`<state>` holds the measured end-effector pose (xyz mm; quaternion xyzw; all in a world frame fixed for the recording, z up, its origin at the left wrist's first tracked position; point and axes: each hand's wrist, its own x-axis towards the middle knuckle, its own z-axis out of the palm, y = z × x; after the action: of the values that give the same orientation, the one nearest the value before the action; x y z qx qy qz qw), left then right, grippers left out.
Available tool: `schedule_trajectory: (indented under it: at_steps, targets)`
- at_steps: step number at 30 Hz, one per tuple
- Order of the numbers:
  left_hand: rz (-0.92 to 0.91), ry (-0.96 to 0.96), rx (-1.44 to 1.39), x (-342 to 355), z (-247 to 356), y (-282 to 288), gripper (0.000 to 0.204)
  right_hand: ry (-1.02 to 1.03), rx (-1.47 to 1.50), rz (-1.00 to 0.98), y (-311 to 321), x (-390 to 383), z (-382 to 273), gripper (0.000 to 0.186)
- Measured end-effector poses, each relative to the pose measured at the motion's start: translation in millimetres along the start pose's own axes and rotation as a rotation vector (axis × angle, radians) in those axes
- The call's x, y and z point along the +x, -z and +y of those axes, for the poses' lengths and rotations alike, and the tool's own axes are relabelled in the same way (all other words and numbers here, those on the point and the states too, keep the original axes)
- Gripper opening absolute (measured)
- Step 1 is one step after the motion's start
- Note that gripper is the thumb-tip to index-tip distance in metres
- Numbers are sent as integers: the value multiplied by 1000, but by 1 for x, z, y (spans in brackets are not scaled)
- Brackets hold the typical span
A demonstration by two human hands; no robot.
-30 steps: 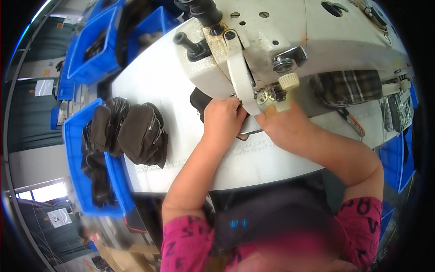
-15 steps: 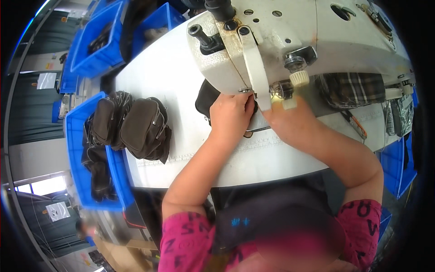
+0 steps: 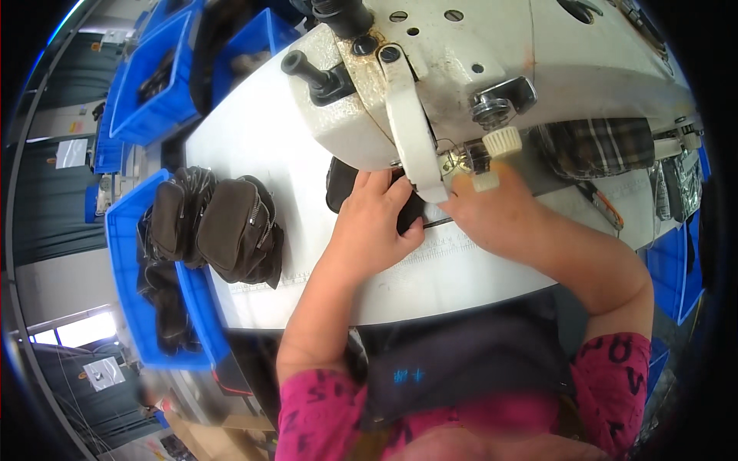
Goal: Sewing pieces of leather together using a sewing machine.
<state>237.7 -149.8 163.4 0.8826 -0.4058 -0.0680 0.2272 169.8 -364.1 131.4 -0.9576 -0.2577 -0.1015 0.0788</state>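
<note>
A black fabric piece [image 3: 337,189] lies under the head of a white sewing machine [image 3: 461,73]. My left hand [image 3: 367,227] rests on this piece, fingers spread and the thumb apart near its front edge. Right of the machine's white lever [image 3: 413,131], my right hand [image 3: 496,206] is closed, its fingers bent in beside the needle area. The lever and the machine parts partly cover those fingertips, so what they pinch cannot be made out. Most of the piece is hidden by the left hand and the machine head.
Dark zippered pouches [image 3: 234,230] stand at the table's left, beside a blue bin [image 3: 127,253] with more dark pieces. A checked fabric item [image 3: 600,146] and an orange-and-black cutter [image 3: 603,206] lie at the right. Ruler markings [image 3: 453,244] run along the white table.
My left hand has shifted left and toward me, its fingers and thumb spreading on the black piece. The right hand stays in nearly the same spot. The whole view has shifted slightly.
</note>
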Motion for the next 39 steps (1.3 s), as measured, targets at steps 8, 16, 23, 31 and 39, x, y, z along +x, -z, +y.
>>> schedule_trajectory:
  at_steps: [8, 16, 23, 31, 39]
  targets:
    - [192, -54, 147, 2, 4, -24, 51, 5, 67, -44, 7, 2, -8, 34]
    - [263, -168, 293, 12, -3, -29, 48, 28, 63, -23, 9, 2, -8, 31]
    - [209, -182, 269, 11, -1, -23, 51, 14, 86, -67, 5, 0, -6, 29]
    - [216, -67, 197, 10, 13, -28, 46, 23, 95, 7, -4, -2, -1, 25]
    - [162, -4, 223, 11, 25, -25, 32, -16, 26, -42, 3, 1, 5, 25]
